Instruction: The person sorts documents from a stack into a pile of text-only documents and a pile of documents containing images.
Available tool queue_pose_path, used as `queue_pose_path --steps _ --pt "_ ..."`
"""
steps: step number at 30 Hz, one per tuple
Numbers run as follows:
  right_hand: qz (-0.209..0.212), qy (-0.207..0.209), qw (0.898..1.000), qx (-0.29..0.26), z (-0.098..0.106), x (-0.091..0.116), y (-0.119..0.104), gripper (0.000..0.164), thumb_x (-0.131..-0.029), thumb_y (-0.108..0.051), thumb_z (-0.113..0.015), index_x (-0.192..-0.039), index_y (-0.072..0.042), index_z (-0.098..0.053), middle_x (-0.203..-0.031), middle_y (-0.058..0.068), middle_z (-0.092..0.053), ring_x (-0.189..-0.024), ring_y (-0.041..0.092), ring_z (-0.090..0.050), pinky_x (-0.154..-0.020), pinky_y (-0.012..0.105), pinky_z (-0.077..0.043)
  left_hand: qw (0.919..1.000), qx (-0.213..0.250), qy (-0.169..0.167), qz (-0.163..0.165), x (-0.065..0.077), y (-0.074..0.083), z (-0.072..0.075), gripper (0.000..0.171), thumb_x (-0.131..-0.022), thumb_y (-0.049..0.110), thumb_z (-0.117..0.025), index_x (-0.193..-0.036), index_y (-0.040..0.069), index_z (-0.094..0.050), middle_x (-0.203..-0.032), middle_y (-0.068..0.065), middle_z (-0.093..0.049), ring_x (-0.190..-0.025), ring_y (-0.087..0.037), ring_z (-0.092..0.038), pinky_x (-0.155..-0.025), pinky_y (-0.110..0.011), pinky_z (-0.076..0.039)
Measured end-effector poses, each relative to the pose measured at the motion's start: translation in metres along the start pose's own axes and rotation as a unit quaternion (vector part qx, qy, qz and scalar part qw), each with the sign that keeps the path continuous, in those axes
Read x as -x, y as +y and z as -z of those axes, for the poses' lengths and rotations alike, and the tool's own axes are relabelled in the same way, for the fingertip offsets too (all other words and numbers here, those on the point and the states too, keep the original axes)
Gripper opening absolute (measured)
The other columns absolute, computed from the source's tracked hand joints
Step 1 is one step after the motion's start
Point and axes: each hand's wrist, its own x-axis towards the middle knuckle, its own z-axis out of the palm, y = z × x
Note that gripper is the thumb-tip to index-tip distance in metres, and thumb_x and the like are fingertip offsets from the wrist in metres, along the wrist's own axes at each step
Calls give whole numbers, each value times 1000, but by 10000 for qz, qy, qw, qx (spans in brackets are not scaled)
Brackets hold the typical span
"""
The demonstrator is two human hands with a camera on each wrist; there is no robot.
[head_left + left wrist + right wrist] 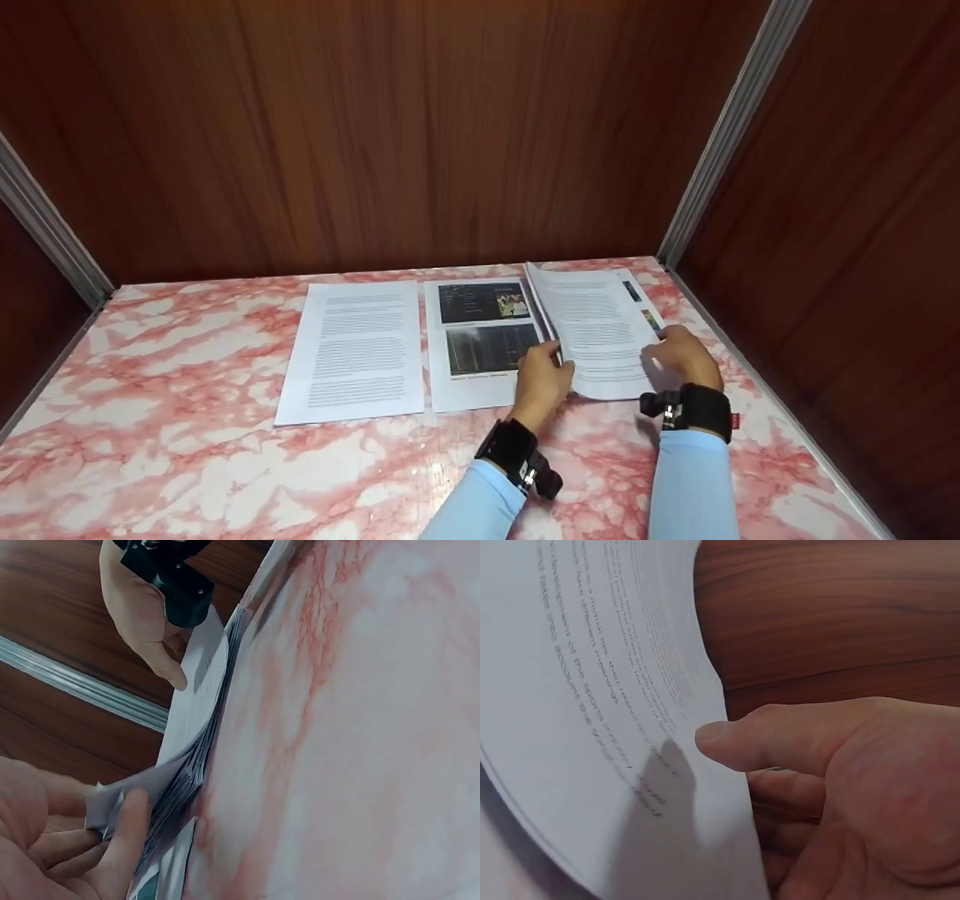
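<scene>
A stack of printed sheets [600, 330] lies at the right with its left side lifted and bowed. My left hand [541, 379] grips that raised left edge, thumb on one face and fingers round the other. In the left wrist view, many page edges of the stack [180, 799] fan out beside the left hand [52, 832]. At the opposite edge, my right hand [686, 356] pinches the paper. Its thumb [720, 739] lies on the printed face in the right wrist view, with the other fingers partly hidden behind the sheet [570, 712].
A sheet with two dark pictures [480, 390] lies left of the stack, partly covered by it. Further left is a page of text [360, 352]. The red-and-white marbled table [187, 420] meets brown wood-grain panels [375, 135] at the back and sides, with metal posts [739, 112] at the corners.
</scene>
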Motion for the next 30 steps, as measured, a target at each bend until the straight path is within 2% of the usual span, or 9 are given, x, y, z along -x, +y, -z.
queue_pose_path --steps 6,10,13,17,20,26,30 --pt "137 -80 9999 -32 0 1 2 68 -81 -22 -54 -138 5 -29 -137 27 -38 -117 39 -40 -101 53 -33 9997 225 -124 35 -5 -5 -1 39 -77 5 -59 -115 2 -63 -94 -10 -71 -84 -13 -63 -77 -28 -52" --pt "266 -49 9996 68 1 2 1 69 -81 -24 -55 -137 7 -30 -137 30 -37 -119 41 -40 -102 55 -33 9992 348 -205 9 -7 -10 -1 30 -79 5 -58 -107 3 -67 -84 -6 -71 -75 -9 -60 -70 -24 -50" --pt "332 -50 9993 -191 1 2 0 67 -81 -23 -58 -136 7 -34 -135 28 -41 -116 39 -42 -101 53 -33 9989 400 -247 -17 -7 -11 1 24 -79 6 -58 -100 4 -70 -77 -3 -69 -69 -8 -58 -65 -23 -49" --pt "280 -111 9986 -441 1 3 -1 71 -80 -22 -60 -139 5 -30 -139 27 -36 -122 39 -37 -104 52 -30 9993 309 -215 -47 -6 -11 1 20 -77 5 -58 -93 5 -71 -69 0 -65 -64 -7 -54 -61 -21 -46" --pt "315 -85 9987 -400 1 4 0 74 -80 -23 -60 -140 5 -27 -142 27 -33 -125 40 -34 -105 52 -28 9995 226 -226 -88 -7 -10 1 18 -77 5 -59 -91 4 -71 -67 0 -64 -63 -7 -52 -59 -21 -45" --pt "381 128 9964 -744 1 7 2 63 -80 -21 -59 -132 4 -34 -133 22 -42 -113 34 -41 -99 45 -34 9995 175 -213 -145 -10 -10 1 26 -78 4 -59 -103 3 -68 -76 -4 -69 -67 -8 -59 -63 -24 -48" --pt "235 224 9982 -501 1 5 2 60 -78 -18 -54 -131 5 -39 -128 22 -46 -108 34 -44 -95 44 -38 9998 91 -56 -140 -10 -11 1 31 -77 1 -59 -106 7 -67 -79 -3 -70 -72 -10 -60 -65 -27 -50"
